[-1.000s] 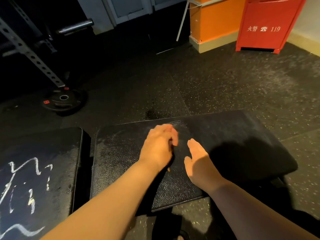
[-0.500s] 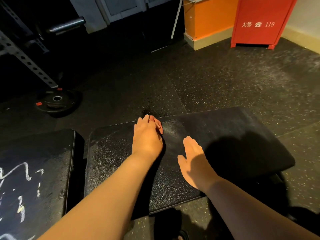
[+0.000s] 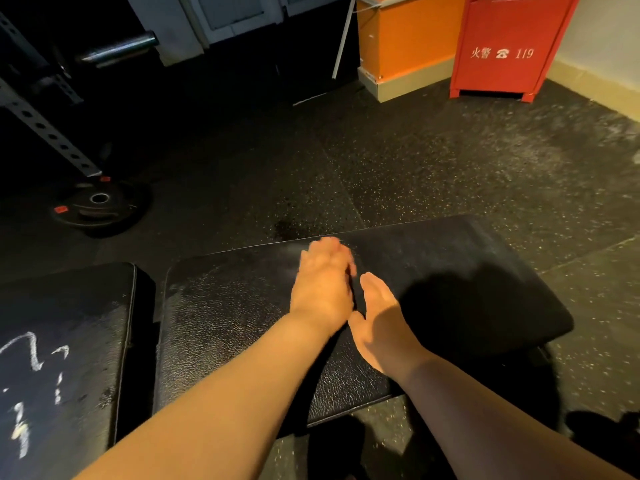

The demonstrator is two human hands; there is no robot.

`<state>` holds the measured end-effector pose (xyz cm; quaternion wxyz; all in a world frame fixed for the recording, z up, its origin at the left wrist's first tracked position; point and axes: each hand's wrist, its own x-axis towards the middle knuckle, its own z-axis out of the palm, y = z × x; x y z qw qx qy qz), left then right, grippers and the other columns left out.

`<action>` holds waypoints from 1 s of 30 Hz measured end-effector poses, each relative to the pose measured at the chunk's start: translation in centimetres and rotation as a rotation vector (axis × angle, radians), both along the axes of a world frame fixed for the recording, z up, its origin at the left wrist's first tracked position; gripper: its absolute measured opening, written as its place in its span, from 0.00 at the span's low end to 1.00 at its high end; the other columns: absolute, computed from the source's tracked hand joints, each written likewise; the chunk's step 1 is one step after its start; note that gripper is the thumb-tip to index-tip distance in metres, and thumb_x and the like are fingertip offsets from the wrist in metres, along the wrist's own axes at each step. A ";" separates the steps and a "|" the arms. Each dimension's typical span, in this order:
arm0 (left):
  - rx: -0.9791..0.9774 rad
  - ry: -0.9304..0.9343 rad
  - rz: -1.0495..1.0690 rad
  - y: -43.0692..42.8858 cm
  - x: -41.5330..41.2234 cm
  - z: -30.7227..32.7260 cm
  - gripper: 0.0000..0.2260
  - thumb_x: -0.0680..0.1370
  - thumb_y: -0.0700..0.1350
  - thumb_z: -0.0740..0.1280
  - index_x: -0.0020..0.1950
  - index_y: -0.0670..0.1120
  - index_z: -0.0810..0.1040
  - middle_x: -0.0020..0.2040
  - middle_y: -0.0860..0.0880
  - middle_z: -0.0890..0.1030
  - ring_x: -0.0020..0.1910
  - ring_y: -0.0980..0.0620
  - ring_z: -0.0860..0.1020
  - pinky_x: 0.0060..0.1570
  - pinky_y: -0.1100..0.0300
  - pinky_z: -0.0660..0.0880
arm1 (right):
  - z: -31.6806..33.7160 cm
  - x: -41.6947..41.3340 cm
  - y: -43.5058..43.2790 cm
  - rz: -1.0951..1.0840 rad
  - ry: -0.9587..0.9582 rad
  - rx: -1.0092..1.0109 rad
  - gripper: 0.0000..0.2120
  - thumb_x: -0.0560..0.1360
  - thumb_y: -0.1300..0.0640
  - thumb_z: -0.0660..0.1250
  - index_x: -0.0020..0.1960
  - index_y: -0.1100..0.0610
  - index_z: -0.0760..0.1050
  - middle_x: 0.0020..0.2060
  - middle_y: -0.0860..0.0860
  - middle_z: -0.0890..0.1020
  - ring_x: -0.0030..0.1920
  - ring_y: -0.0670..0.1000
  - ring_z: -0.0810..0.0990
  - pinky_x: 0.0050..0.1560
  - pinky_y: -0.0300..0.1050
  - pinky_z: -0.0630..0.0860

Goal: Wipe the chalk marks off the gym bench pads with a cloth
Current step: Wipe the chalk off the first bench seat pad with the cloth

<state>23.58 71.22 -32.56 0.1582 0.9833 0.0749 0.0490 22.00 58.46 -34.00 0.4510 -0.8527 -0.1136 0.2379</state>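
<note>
1. Right pad (image 3: 242,323): black, grained, and the surface being worked on. Both hands are on it. A pale smear (image 3: 289,250) lies along its far edge.
2. Left hand (image 3: 323,282): on the right pad close to its far edge, blurred by motion. I cannot tell how its fingers lie. No cloth is visible; it may be under the palm, but I cannot tell.
3. Right hand (image 3: 377,317): flat on the right pad just beside the left wrist. Its fingers are straight and pressed together and hold nothing. It is probably bracing.
4. Left pad (image 3: 86,306): across a narrow gap (image 3: 145,323) from the right pad's left edge. Bold white chalk marks (image 3: 31,351) are unwiped there, so most of the task likely remains.
5. Technique (judgement): use overlapping strokes with even pressure. Run each stroke off the far edge so the dust leaves the grain. Turn the cloth to a clean face often, and keep the bracing hand out of the stroke path.
6. Edges and room: the far edge is right at the left hand, with open floor (image 3: 450,168) beyond it. The right pad's shadowed right half is free for strokes. The gap could trap dust.
7. A weight plate (image 3: 100,206) lies well beyond the right pad's far-left corner. A red cabinet (image 3: 512,46) stands well beyond its far-right corner. Neither is in the way.
</note>
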 end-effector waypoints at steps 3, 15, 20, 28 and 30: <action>-0.018 0.031 -0.320 2.3 0.4 0.1 0.11 0.77 0.41 0.62 0.53 0.54 0.79 0.67 0.54 0.73 0.67 0.48 0.70 0.64 0.53 0.69 | 0.4 0.2 -0.3 0.003 0.005 0.015 0.35 0.77 0.56 0.63 0.81 0.56 0.55 0.79 0.52 0.57 0.79 0.52 0.56 0.79 0.51 0.55; -0.146 0.083 -0.398 2.5 1.5 -0.6 0.15 0.76 0.37 0.62 0.53 0.54 0.81 0.67 0.53 0.75 0.68 0.49 0.71 0.71 0.52 0.68 | 1.0 0.8 -0.7 -0.146 0.113 0.077 0.32 0.76 0.69 0.59 0.79 0.56 0.58 0.76 0.53 0.60 0.74 0.55 0.65 0.75 0.47 0.63; 0.008 -0.032 0.145 3.3 1.4 0.2 0.13 0.72 0.40 0.61 0.50 0.55 0.76 0.60 0.54 0.72 0.57 0.48 0.71 0.59 0.50 0.74 | 0.9 0.9 -1.1 -0.128 0.174 0.097 0.31 0.80 0.68 0.57 0.81 0.53 0.55 0.79 0.50 0.57 0.77 0.51 0.61 0.70 0.37 0.56; -0.032 0.070 -0.251 4.5 -1.8 -0.1 0.15 0.75 0.40 0.61 0.55 0.58 0.78 0.72 0.57 0.70 0.71 0.49 0.69 0.73 0.49 0.64 | 1.4 0.5 -0.9 -0.080 0.113 0.034 0.29 0.81 0.63 0.59 0.80 0.57 0.56 0.79 0.53 0.58 0.78 0.52 0.59 0.77 0.45 0.56; -0.038 -0.037 0.025 6.4 -2.7 0.9 0.13 0.76 0.41 0.60 0.53 0.56 0.78 0.69 0.56 0.72 0.66 0.47 0.71 0.70 0.50 0.68 | 1.1 0.2 -0.9 -0.014 0.096 -0.018 0.29 0.84 0.59 0.56 0.82 0.56 0.49 0.81 0.50 0.50 0.81 0.51 0.50 0.80 0.47 0.49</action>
